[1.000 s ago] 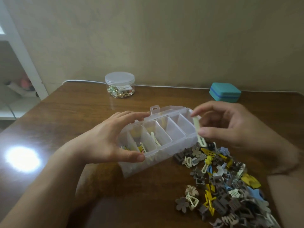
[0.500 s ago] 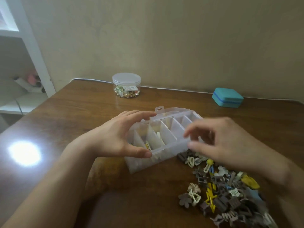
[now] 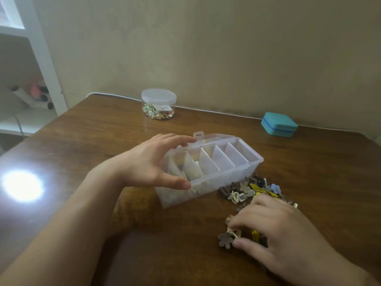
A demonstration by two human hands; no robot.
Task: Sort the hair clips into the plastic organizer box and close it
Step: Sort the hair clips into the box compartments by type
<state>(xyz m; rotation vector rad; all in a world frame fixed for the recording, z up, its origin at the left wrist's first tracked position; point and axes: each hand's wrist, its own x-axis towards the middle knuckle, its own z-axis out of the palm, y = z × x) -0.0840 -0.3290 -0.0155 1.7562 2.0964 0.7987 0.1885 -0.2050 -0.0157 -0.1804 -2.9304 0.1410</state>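
Note:
A clear plastic organizer box (image 3: 226, 182) with several compartments stands open in the middle of the wooden table. A few pale clips lie in its left compartments. My left hand (image 3: 144, 162) grips the box's left end, thumb on the front rim and fingers on the back rim. To the right of the box lies a pile of hair clips (image 3: 247, 188) in brown, cream, yellow and blue. My right hand (image 3: 278, 230) rests on the near part of the pile and pinches a cream clip (image 3: 234, 233) next to a brown flower clip (image 3: 225, 240).
A round clear jar (image 3: 158, 104) with small items stands at the back by the wall. A teal case (image 3: 279, 124) sits at the back right. A white shelf unit (image 3: 41, 58) stands left of the table. A bright glare spot (image 3: 22, 184) lies on the table's left.
My right hand held a long pale clip at the box's right end, then came down to the near part of the pile without it. My left hand stayed on the box.

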